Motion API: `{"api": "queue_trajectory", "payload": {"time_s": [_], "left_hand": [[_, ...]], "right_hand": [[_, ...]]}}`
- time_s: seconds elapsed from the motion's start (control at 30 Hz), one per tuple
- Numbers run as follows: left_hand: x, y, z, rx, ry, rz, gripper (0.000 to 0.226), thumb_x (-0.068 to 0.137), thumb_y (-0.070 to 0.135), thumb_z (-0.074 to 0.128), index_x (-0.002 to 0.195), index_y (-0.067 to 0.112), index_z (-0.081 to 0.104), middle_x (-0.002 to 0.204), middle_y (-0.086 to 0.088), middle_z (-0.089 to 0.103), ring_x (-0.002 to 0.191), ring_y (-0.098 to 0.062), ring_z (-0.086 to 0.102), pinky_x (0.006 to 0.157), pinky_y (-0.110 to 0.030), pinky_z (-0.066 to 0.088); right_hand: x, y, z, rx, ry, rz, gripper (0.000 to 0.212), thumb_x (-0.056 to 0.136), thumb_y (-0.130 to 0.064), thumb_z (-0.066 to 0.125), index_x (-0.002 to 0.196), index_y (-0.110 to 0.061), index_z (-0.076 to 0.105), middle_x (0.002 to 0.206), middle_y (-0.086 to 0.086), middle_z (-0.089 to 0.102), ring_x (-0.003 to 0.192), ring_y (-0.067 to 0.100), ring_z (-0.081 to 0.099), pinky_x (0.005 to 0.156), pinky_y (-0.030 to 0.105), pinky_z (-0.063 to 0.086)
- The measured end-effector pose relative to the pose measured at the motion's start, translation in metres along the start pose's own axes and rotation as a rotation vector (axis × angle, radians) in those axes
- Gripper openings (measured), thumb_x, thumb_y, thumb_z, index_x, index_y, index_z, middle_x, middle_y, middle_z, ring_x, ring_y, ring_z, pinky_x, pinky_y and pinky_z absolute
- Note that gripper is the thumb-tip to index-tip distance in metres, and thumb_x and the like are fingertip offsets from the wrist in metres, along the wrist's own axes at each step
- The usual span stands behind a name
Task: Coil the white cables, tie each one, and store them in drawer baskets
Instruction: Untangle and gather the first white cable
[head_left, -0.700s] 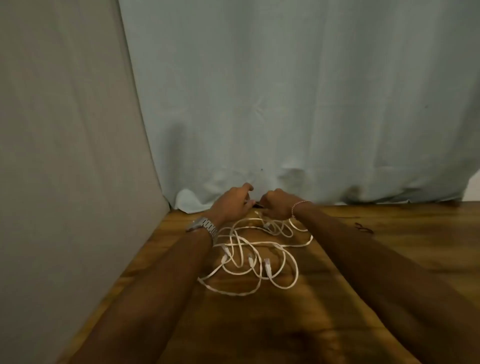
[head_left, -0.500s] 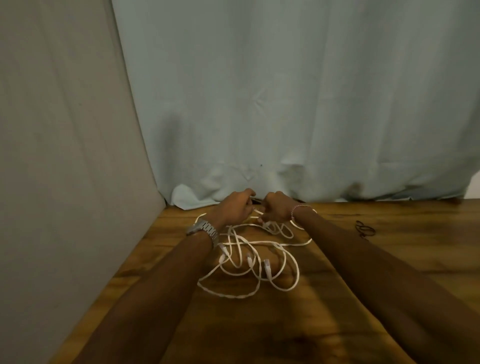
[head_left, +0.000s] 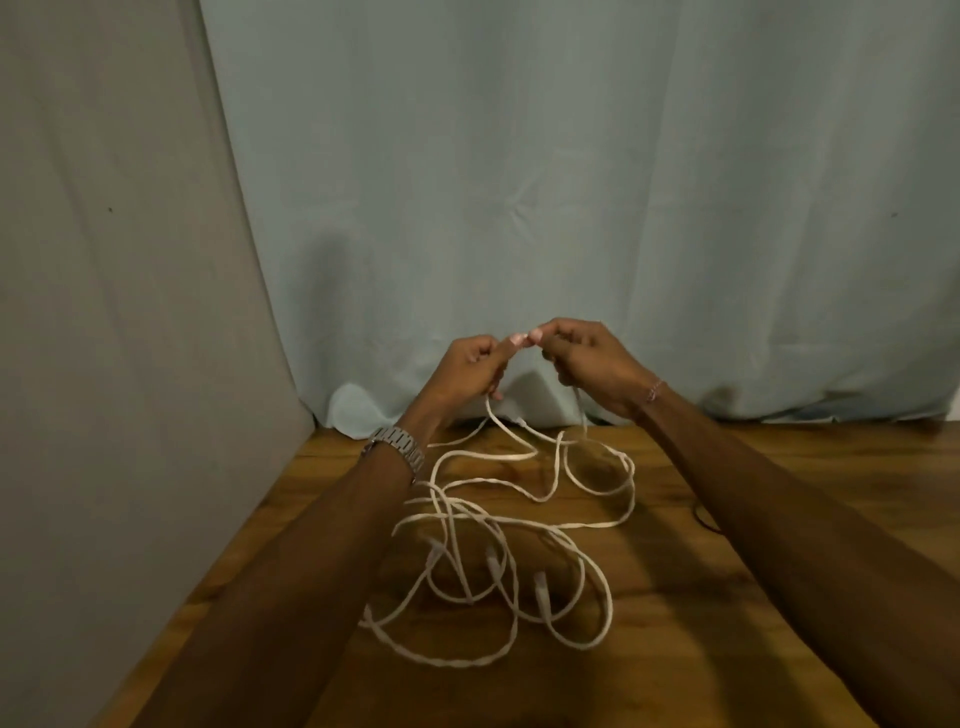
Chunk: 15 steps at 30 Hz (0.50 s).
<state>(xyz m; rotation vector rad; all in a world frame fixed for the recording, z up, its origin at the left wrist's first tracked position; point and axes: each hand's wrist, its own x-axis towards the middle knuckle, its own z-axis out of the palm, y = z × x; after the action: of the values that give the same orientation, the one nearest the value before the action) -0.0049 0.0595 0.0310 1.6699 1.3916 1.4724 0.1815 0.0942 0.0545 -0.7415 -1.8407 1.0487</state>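
Sorting cables, coiling not begun.
My left hand (head_left: 475, 366) and right hand (head_left: 587, 364) pinch strands, probably one white cable (head_left: 498, 525), above tabletop's (head_left: 727, 597) far edge; next, free it.

Home room, wooden table (head_left: 727, 649), curtain (head_left: 519, 208)

A pale blue curtain (head_left: 571, 208) hangs across the back, creased and bunched where its hem meets the wooden counter (head_left: 675, 649). To the left stands a plain grey wall (head_left: 104, 312), meeting the curtain at the corner. The counter's wood is warm brown with darker grain. A thin dark loop (head_left: 706, 522) lies on the counter toward the right, mostly hidden.
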Motion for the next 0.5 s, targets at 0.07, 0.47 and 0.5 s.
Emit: {"api": "queue_trajectory", "payload": {"time_s": [0.07,0.47,0.5], "left_hand": [[0.0,0.003,-0.005,-0.042,-0.019,-0.041,0.043,0.094,0.049,0.062,0.073,0.013,0.057,0.059,-0.001,0.049,0.055,-0.014,0.047,0.061,-0.029,0.052],[0.015,0.041,-0.021,0.057,-0.039,0.014,0.032,0.105,0.03,0.051,0.08,0.015,0.066,0.053,0.006,0.04,0.048,-0.009,0.034,0.049,-0.024,0.033],[0.016,0.046,-0.02,0.076,-0.045,0.025,0.03,0.104,0.026,0.051,0.082,0.014,0.068,0.052,0.006,0.041,0.047,-0.008,0.035,0.048,-0.024,0.034]], "right_hand": [[0.006,-0.008,-0.006,0.11,0.078,-0.002,0.033,0.095,-0.037,0.068,0.099,-0.005,0.076,0.066,-0.002,0.042,0.057,0.009,0.036,0.052,0.022,0.034],[0.028,-0.01,-0.021,-0.506,0.327,-0.238,0.027,0.103,-0.022,0.051,0.124,-0.012,0.064,0.117,0.009,0.067,0.104,0.022,0.062,0.088,0.031,0.047],[0.024,-0.011,-0.019,-0.601,0.285,-0.321,0.031,0.103,-0.022,0.05,0.131,-0.013,0.061,0.126,0.009,0.064,0.114,0.023,0.059,0.096,0.033,0.047]]}}
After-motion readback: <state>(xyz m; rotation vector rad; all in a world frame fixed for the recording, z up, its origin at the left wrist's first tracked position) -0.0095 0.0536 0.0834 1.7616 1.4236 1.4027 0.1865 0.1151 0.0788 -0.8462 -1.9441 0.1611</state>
